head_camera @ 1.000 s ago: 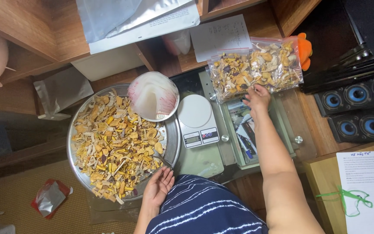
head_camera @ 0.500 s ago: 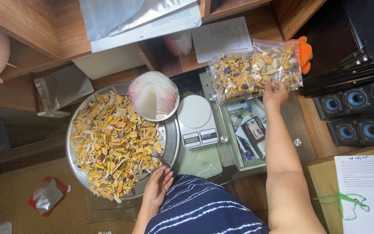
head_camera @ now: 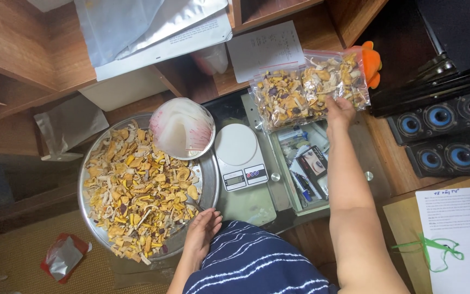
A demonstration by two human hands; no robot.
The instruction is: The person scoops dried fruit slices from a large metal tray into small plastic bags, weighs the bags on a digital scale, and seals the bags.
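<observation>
right hand (head_camera: 339,110) on filled clear bag (head_camera: 308,90) (left hand (head_camera: 202,231) at metal tray (head_camera: 209,182))

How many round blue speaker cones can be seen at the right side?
4. Upper row: one round blue speaker cone and a second to its right. Lower row: one and another beside it. The black cabinet above may hide more.

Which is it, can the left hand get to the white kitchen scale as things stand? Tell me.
Probably yes: the left hand rests at the metal tray's near rim, and the white scale sits just beyond with nothing between.
</observation>
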